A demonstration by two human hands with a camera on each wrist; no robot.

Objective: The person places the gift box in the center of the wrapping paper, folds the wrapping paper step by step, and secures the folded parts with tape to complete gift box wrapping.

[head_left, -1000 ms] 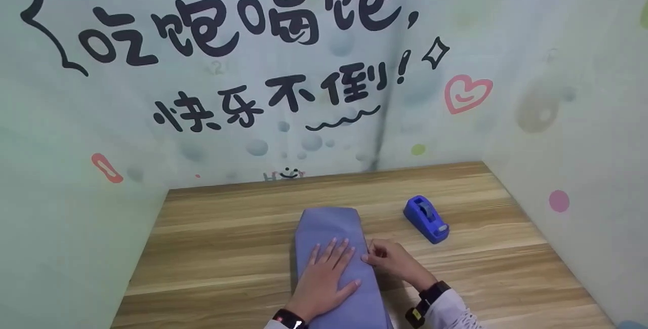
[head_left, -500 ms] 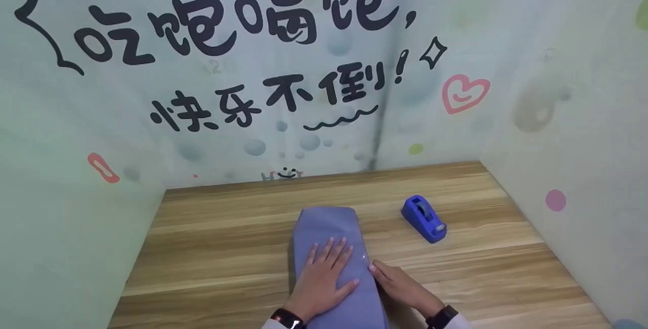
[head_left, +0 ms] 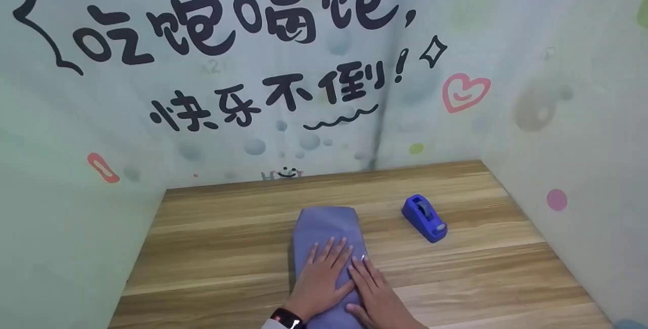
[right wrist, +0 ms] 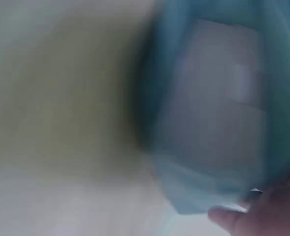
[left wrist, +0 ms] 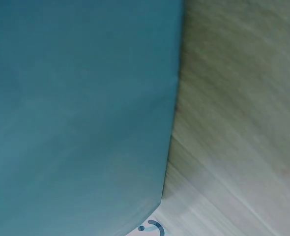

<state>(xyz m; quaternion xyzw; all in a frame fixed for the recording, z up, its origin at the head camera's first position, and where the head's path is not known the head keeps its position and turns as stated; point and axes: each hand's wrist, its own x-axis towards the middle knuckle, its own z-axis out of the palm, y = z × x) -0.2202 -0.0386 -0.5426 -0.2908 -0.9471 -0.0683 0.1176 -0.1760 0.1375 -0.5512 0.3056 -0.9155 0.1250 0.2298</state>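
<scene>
A long bundle of blue-violet wrapping paper (head_left: 329, 222) lies lengthwise on the table. My left hand (head_left: 320, 283) rests flat on its top, fingers spread. Beside it my right hand (head_left: 378, 293) lies with straight fingers on the paper's right part, fingertips near the long edge. A tiny bright spot shows at those fingertips. In the left wrist view the paper (left wrist: 86, 113) fills the left side, its edge meeting the table. The right wrist view is blurred; there a pale box-like shape (right wrist: 214, 103) sits inside the paper's open end, with part of my right hand (right wrist: 273, 216) at lower right.
A blue tape dispenser (head_left: 424, 218) stands right of the bundle. The wood-grain table (head_left: 217, 248) is bordered by printed walls at the back (head_left: 228, 152) and both sides.
My right hand has gone from pinching at the paper's right edge, down along it, to lying flat on top. The left hand stays in place.
</scene>
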